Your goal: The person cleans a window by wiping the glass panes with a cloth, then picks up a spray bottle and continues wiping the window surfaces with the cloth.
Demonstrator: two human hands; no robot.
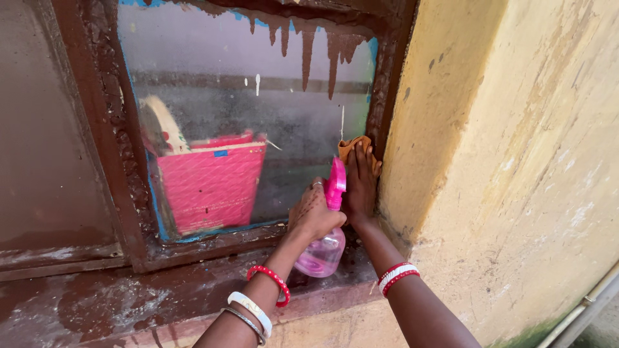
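My left hand (313, 212) grips a spray bottle (324, 251) with a pink trigger head and a clear, pink-tinted body, held in front of the window's lower right corner. My right hand (361, 183) lies flat on an orange cloth (353, 145), pressing it against the glass pane (258, 109) beside the brown frame (387, 84). Both wrists carry red and white bangles. The glass is dusty, with brown paint drips along its top edge.
A brown, paint-stained sill (129, 296) runs below the window. Behind the glass stands a pink bag or box (213, 183). A yellow plastered wall (516, 161) juts out on the right, and a pipe (587, 309) crosses the bottom right corner.
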